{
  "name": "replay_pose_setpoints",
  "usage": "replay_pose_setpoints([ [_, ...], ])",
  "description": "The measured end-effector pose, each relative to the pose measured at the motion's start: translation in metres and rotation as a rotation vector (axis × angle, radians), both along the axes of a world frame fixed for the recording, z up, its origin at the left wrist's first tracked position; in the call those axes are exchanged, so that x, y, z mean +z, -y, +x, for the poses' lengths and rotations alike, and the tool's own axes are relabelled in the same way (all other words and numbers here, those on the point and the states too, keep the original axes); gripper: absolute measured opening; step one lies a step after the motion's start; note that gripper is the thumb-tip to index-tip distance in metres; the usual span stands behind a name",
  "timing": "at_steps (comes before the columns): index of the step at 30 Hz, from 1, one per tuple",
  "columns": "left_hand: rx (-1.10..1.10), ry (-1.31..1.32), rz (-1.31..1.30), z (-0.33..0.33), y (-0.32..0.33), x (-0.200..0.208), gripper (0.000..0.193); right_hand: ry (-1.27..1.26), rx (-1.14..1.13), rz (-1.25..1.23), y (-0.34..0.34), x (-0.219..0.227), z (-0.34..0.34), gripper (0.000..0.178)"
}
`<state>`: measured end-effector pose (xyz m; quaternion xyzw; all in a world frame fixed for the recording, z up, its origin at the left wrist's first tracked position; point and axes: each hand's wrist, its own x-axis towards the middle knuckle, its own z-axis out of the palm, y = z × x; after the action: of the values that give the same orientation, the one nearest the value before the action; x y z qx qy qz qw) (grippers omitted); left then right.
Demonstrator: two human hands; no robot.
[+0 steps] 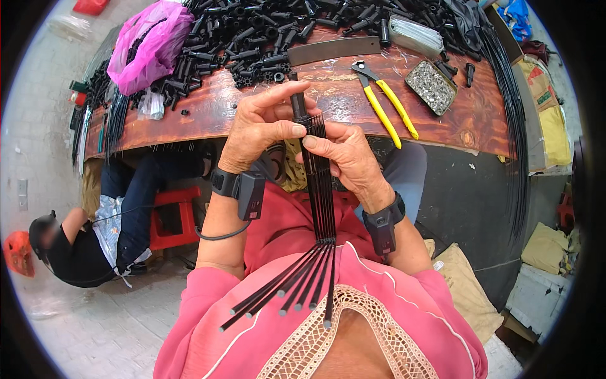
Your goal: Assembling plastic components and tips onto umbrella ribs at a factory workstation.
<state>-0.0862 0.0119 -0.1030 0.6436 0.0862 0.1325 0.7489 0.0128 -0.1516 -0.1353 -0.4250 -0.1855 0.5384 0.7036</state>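
A black tube (297,102) is being gripped by the thumb and fingers of the left hand (260,121), and a bundle of black rods (320,199) below it is being pinched by the right hand (350,156), seemingly to steady their meeting point near the front edge of the tabletop (445,131). The forearms (221,246) are being angled inward, the hands nearly touching, while beyond them yellow-handled pliers (380,117) are being supported, probably for easy reach.
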Motion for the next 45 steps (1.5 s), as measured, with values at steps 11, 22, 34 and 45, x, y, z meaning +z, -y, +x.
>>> replay_pose_setpoints([
  [11,-0.329,0.479,-0.257,0.023,-0.012,-0.054,0.073,-0.044,0.124,0.123,-0.002,-0.005,0.009,0.026],
  [22,-0.164,0.439,-0.373,0.012,0.010,-0.038,0.068,-0.078,0.125,0.183,-0.007,-0.013,0.010,0.026],
  [34,0.364,0.029,0.211,-0.038,0.088,0.055,0.010,0.079,-0.104,0.247,-0.008,-0.004,0.009,0.017],
  [45,0.804,0.035,0.394,-0.011,0.074,0.034,0.024,0.318,-0.163,0.336,-0.024,0.023,-0.016,0.020],
])
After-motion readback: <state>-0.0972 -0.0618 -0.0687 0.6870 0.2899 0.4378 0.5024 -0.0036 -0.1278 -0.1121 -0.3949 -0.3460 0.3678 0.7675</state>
